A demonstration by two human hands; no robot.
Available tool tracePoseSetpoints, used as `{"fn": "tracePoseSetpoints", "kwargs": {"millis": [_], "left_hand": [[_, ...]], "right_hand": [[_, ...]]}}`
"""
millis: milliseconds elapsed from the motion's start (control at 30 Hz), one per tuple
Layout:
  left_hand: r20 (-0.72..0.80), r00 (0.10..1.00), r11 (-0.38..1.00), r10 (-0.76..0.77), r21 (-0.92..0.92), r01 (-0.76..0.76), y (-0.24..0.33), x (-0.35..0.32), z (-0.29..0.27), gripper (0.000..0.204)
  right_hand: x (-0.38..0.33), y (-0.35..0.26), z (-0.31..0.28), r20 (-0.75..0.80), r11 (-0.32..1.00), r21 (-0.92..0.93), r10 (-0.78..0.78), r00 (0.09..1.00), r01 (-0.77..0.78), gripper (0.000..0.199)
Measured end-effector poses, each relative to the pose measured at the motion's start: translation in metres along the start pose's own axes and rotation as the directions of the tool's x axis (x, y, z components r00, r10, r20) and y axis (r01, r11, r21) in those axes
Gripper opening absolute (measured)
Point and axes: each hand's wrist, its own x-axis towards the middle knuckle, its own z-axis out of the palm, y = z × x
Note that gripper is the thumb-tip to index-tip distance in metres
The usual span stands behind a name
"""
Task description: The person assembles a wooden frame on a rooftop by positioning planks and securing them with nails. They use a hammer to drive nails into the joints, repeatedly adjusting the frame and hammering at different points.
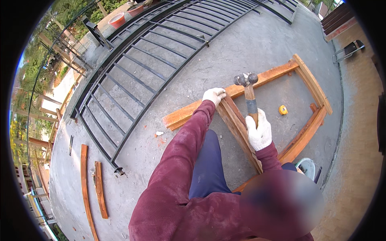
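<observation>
A white-gloved right hand, my right hand [259,130], is wrapped round the wooden handle of a hammer [251,100]. The hammer stands with its rounded metal head up, above the timber frame. My left hand [214,96], also in a white glove, is closed at the end of a wooden crosspiece [241,130], where it meets the long orange-brown beam [185,114]. Whether its fingers grip the crosspiece or something small there, I cannot make out. The crosspiece runs between the frame's two long sides. At the right, a shorter end piece [313,84] joins them.
A yellow tape measure [283,109] lies on the concrete inside the frame. Black metal railing [140,80] stretches across the far left. Two loose wood strips [100,190] lie at the lower left. A pale bucket [306,168] stands beside the frame, and reddish basins [117,20] sit far off.
</observation>
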Motion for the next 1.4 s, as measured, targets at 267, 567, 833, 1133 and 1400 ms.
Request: {"fn": "tracePoseSetpoints", "kwargs": {"millis": [267,567,833,1133,1400], "left_hand": [[0.064,0.988,0.99,-0.143,0.014,0.143,0.027,-0.001,-0.006,0.024],[0.07,0.984,0.985,-0.165,-0.044,0.169,0.016,-0.004,-0.005,0.021],[0.128,0.973,0.98,-0.19,-0.035,0.196,0.024,0.001,-0.007,0.026],[-0.157,0.968,0.98,-0.198,-0.054,0.192,-0.019,-0.021,-0.035,0.038],[-0.051,0.819,0.659,-0.571,0.565,0.496,-0.04,-0.068,-0.07,0.064]], "right_hand": [[0.021,0.049,0.041,0.101,0.97,-0.226,-0.071,0.992,0.093,0.038],[0.017,0.057,0.043,0.12,0.966,-0.253,-0.02,0.993,0.05,0.038],[0.024,0.091,0.063,0.169,0.895,-0.446,0.098,0.981,-0.013,0.039],[0.027,-0.001,0.011,-0.066,0.967,-0.092,-0.245,0.967,0.239,0.036],[0.013,0.054,0.038,-0.051,0.955,-0.201,-0.231,0.972,0.216,0.039]]}}
